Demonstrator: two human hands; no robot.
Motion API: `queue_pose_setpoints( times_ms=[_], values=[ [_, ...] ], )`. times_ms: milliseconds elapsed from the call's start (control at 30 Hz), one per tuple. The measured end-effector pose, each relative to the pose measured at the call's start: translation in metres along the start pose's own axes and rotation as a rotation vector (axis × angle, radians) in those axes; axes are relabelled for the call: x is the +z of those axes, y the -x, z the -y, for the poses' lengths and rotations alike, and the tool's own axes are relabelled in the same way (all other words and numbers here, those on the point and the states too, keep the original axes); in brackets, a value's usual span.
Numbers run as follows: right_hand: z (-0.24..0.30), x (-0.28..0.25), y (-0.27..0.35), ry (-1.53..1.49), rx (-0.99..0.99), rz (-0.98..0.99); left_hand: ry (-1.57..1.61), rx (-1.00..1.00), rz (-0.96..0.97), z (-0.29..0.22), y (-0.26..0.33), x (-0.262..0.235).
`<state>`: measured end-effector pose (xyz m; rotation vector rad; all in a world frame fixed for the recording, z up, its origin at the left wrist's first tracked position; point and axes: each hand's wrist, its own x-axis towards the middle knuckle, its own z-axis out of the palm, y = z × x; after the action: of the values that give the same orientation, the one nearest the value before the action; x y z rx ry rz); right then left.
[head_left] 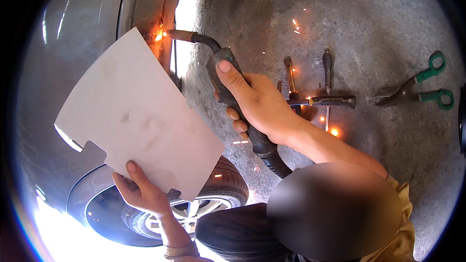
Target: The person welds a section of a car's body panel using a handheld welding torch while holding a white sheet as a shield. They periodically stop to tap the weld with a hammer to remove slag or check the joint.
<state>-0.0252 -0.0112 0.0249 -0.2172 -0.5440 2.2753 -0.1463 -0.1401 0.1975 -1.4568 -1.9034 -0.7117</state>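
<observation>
- The right hand (pixel 252 102) is wrapped around the handle of a black welding torch (pixel 223 75) with a curved neck and a copper-coloured nozzle, thumb laid along the top, fingers curled underneath.
- The nozzle points left at the rusty edge of a grey car body panel (pixel 150 5), where an orange glow and sparks show at the tip.
- A thick black ribbed hose (pixel 272 157) runs from the torch handle toward the near side.
- The left hand (pixel 143 191) pinches the near edge of a flat pale grey cardboard sheet (pixel 136 111), thumb on top, and holds it up just left of the glow, in front of the car body.
- Below the sheet, a car wheel with a black tyre and silver alloy spokes (pixel 194 208) stands on the concrete floor (pixel 369 24).
- On the floor to the right lie a hammer with a black ribbed grip (pixel 330 101), a few dark slim hand tools (pixel 327 65) beside it, and farther right green-handled metal snips (pixel 420 85).
- Sparks are scattered over the floor near the tools.
</observation>
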Motion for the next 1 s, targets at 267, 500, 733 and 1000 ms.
queue_pose_setpoints(
  times_ms=[267, 500, 733, 1000],
  values=[
    [0.0004, 0.0003, -0.0004, -0.022, -0.005, 0.032, -0.013, -0.001, -0.031, -0.0038, 0.0036, 0.0031],
    [-0.0016, 0.0017, -0.0045, 0.003, -0.007, 0.053, 0.016, -0.011, -0.003, 0.0047, 0.0043, 0.0028],
    [-0.0009, 0.0016, -0.0046, 0.006, -0.025, 0.049, 0.03, 0.011, 0.053, -0.0002, 0.0052, 0.0086],
    [0.0039, 0.0069, -0.0019, 0.044, -0.021, 0.002, 0.016, 0.079, 0.143, 0.0044, 0.0011, 0.0085]
  ],
)
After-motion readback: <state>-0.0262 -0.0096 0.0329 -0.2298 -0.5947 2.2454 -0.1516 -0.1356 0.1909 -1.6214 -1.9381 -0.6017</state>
